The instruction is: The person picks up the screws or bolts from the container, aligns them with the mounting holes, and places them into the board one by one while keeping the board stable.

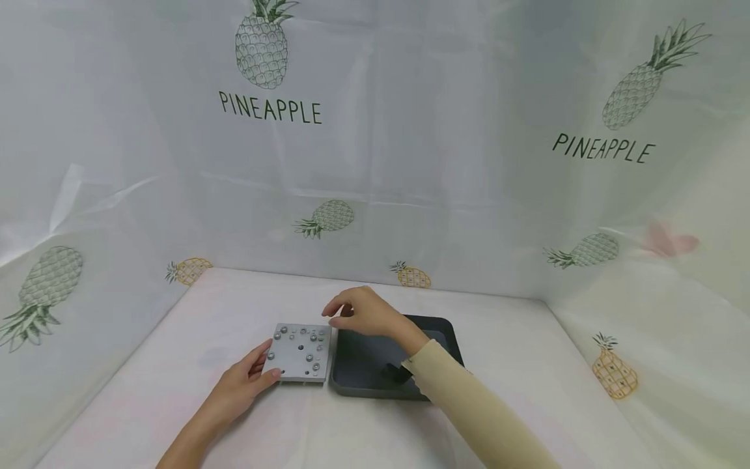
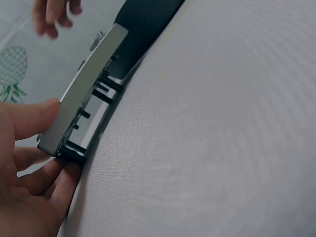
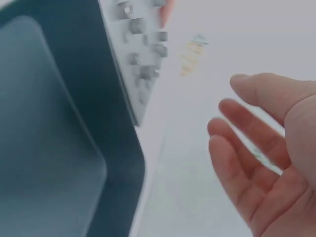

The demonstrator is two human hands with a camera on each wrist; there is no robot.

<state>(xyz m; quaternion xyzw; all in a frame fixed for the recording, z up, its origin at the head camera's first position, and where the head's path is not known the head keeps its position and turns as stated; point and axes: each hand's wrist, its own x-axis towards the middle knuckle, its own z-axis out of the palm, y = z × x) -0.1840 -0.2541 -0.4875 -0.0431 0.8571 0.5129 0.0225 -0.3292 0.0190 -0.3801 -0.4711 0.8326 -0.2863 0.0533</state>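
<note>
A square silver metal plate (image 1: pixel 291 357) with several bolts in its top lies left of the dark tray. My left hand (image 1: pixel 239 384) grips its near left corner, thumb along the side and fingers reaching beneath. From the left wrist view, dark bolt shanks (image 2: pixel 102 95) stick out under the plate (image 2: pixel 84 89) toward the cloth, holding its body above the table. My right hand (image 1: pixel 368 311) hovers over the far edge of the tray near the plate's far right corner. Its fingers (image 3: pixel 232 163) are loosely bent, thumb apart, with nothing between them.
The dark rectangular tray (image 1: pixel 360 384) sits close against the plate's right side; the right forearm covers part of it. A white cloth (image 1: pixel 498 378) covers the table. White sheets (image 1: pixel 410 150) with pineapple prints hang at the back and sides.
</note>
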